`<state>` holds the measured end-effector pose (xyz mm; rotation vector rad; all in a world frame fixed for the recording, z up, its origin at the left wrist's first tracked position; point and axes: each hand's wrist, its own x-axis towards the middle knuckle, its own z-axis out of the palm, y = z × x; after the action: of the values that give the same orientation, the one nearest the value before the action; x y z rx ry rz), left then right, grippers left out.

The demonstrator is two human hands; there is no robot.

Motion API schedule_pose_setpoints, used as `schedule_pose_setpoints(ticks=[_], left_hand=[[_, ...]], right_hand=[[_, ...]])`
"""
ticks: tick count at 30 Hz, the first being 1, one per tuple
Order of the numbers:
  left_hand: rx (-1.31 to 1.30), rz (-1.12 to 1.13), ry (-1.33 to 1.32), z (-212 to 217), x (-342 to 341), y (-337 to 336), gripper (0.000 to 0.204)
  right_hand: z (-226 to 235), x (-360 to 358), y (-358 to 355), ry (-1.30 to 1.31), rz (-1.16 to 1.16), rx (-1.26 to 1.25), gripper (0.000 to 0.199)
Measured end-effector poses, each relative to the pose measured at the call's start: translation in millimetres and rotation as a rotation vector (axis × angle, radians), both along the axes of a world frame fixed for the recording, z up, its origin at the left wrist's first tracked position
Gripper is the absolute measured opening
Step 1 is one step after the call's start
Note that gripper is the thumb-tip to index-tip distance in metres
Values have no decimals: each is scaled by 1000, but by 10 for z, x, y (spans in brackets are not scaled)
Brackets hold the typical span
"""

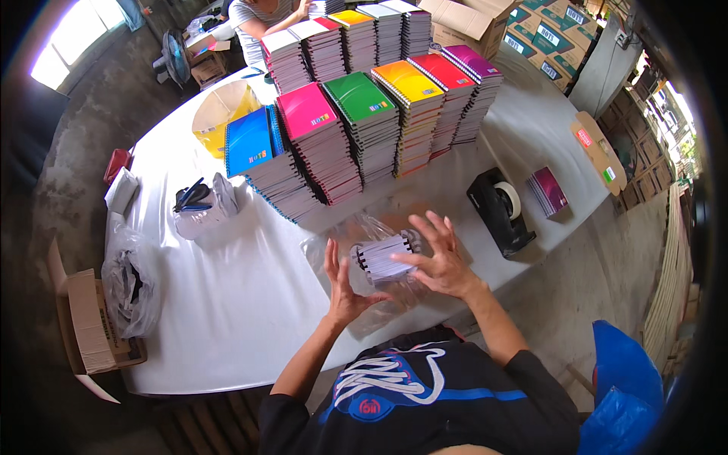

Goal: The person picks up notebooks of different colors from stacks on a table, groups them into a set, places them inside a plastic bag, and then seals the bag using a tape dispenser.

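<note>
A small stack of spiral-bound notepads [384,258] lies on a clear plastic bag [365,311] near the table's front edge, its white page edges and dark ring bindings showing. My left hand [346,291] is at the stack's left side, fingers apart and thumb stretched along the near side. Over the right side is my right hand [446,262], fingers spread, its thumb reaching across the stack's right end. Whether that thumb presses on the pages or only hovers, I cannot tell. Neither hand is closed round anything.
Tall stacks of colourful spiral notebooks [360,97] stand beyond my hands. To the right are a black tape dispenser [497,211] and a small purple notepad stack [547,191]. Pliers [194,199] and a yellow container [216,114] sit left; a person [262,29] is across the table.
</note>
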<state>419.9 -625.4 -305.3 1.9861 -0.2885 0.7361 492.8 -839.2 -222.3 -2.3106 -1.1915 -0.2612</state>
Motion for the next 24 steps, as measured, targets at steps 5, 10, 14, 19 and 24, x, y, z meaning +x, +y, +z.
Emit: schedule_pose_setpoints(ticks=[5,10,14,19,24], left_hand=[[369,-90,-155,505,131,51,35],[277,-157,-94,569,85,-2,20],[210,-58,-149,623,20,-1,41],[134,101,-146,256,-160,192,89],[227,-105,85,-24,-238,201,100]], right_hand=[[268,150,173,37,248,-135,6],[402,133,288,126,212,-111,10],[379,100,276,158,96,174,25],[-192,33,-248,481,-35,697,59],[-279,-154,-89,290,86,159,68]])
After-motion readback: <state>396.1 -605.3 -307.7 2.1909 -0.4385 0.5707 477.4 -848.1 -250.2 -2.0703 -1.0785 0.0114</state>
